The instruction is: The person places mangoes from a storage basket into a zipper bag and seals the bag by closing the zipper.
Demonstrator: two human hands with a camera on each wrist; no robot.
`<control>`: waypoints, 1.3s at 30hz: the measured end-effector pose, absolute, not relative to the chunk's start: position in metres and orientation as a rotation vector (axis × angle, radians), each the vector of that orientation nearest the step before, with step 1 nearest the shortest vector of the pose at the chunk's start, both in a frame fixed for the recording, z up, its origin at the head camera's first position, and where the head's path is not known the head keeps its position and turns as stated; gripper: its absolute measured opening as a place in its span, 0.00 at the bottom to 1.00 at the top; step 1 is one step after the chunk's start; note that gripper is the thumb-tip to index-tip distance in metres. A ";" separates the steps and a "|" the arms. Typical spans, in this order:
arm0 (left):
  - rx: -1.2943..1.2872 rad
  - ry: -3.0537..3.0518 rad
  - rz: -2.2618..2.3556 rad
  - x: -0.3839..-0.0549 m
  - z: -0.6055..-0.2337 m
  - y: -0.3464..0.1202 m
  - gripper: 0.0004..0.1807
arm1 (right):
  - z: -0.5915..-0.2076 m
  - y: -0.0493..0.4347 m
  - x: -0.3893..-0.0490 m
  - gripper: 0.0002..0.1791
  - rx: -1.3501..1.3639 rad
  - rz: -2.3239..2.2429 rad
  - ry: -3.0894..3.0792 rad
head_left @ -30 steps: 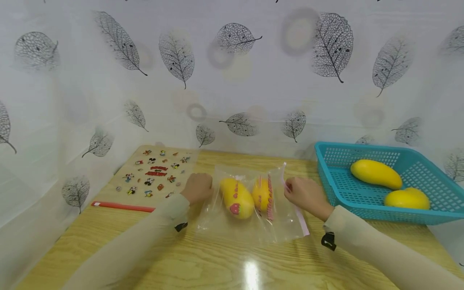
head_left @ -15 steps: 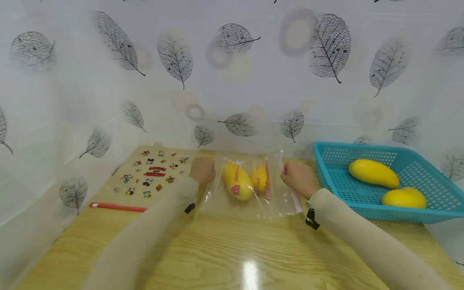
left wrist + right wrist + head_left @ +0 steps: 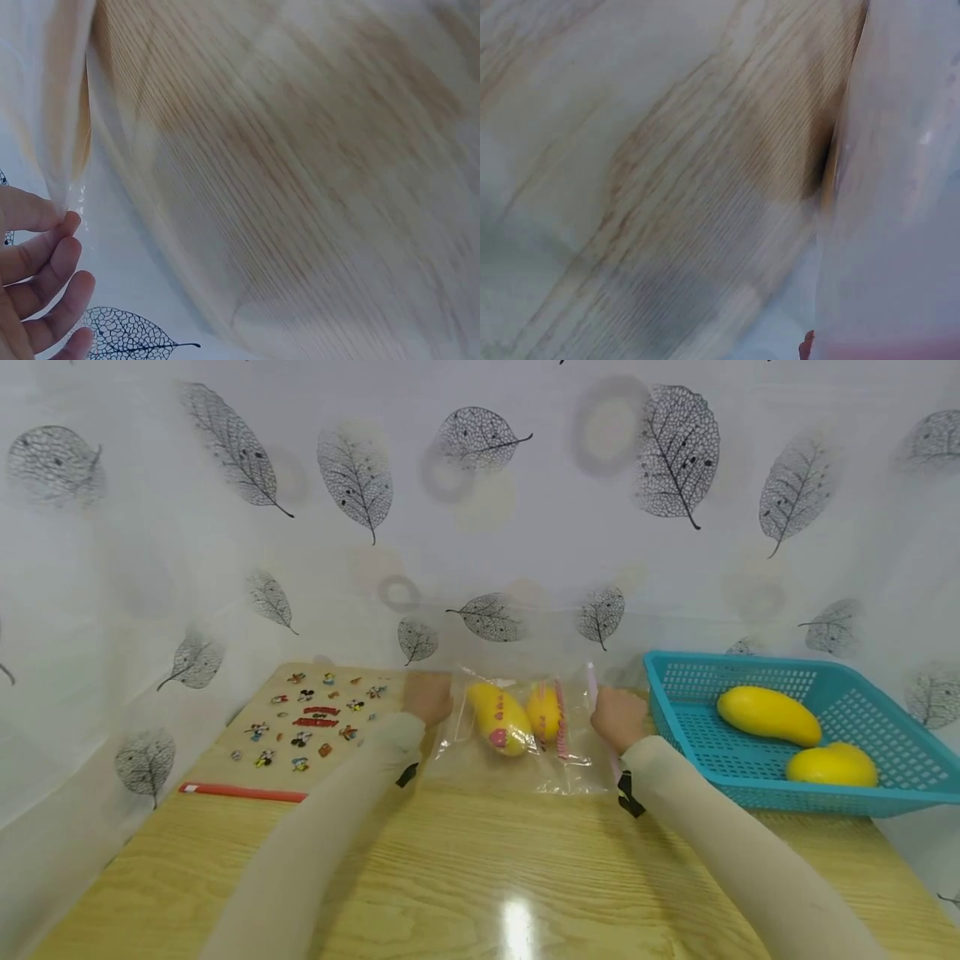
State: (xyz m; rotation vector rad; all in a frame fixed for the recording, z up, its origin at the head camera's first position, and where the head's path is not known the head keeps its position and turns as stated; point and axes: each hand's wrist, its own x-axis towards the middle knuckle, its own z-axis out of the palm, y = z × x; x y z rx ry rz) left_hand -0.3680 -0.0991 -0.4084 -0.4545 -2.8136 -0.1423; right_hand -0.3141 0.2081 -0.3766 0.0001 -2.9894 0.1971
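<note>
A clear plastic zip bag (image 3: 480, 774) with pink printing lies between the two hands, with two yellow mangoes (image 3: 512, 723) inside it. Its pink zip strip (image 3: 592, 680) runs along the right side. My left hand (image 3: 429, 697) holds the bag's left edge; in the left wrist view, thumb and forefinger pinch the film (image 3: 56, 112) while the other fingers bend loosely. At the zip side, my right hand (image 3: 619, 718) grips the bag with curled fingers. The right wrist view shows mostly bag film (image 3: 900, 195), with just a bit of a fingertip (image 3: 807, 345).
A second clear bag (image 3: 255, 710) with cartoon prints and a red zip strip (image 3: 247, 792) lies flat at the left. At the right, a blue plastic basket (image 3: 667, 727) holds two yellow mangoes (image 3: 768, 716). A leaf-patterned curtain (image 3: 360, 585) borders the wooden table (image 3: 442, 877).
Both hands have moved away toward the curtain, carrying the bag and its mangoes with them. The basket and the printed bag have stayed in place.
</note>
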 end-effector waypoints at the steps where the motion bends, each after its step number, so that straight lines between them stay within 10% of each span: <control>1: -0.450 -2.827 -0.172 -0.369 -0.408 -0.097 0.15 | -0.377 0.208 -0.315 0.04 -0.017 0.180 -2.993; 22: -0.430 -2.912 -0.115 -0.356 -0.399 -0.091 0.18 | -0.374 0.212 -0.309 0.10 -0.060 0.057 -3.042; 39: -0.610 -2.815 -0.111 -0.287 -0.370 -0.118 0.33 | -0.363 0.169 -0.275 0.31 0.505 0.129 -2.710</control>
